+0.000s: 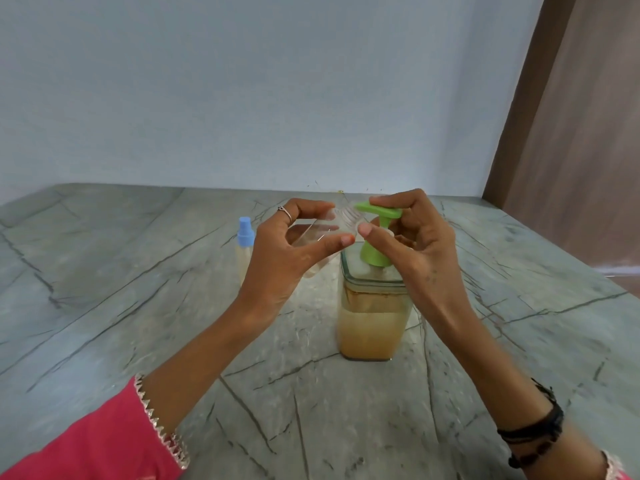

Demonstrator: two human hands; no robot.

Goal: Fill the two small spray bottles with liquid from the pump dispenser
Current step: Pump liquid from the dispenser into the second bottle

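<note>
Grey marble-look counter with dark veins, pale blue wall behind and a brown wooden panel at upper right. Mid-frame sits the glass pump dispenser, roughly half full of cloudy yellowish liquid, green pump head on top. Left hand grips an uncapped clear spray bottle, tilted so its threaded neck points at the green spout. Right hand is on the pump, index finger curled over the top and thumb under the spout. The other spray bottle, blue cap on, stands upright left of centre, partly hidden behind the left hand.
</note>
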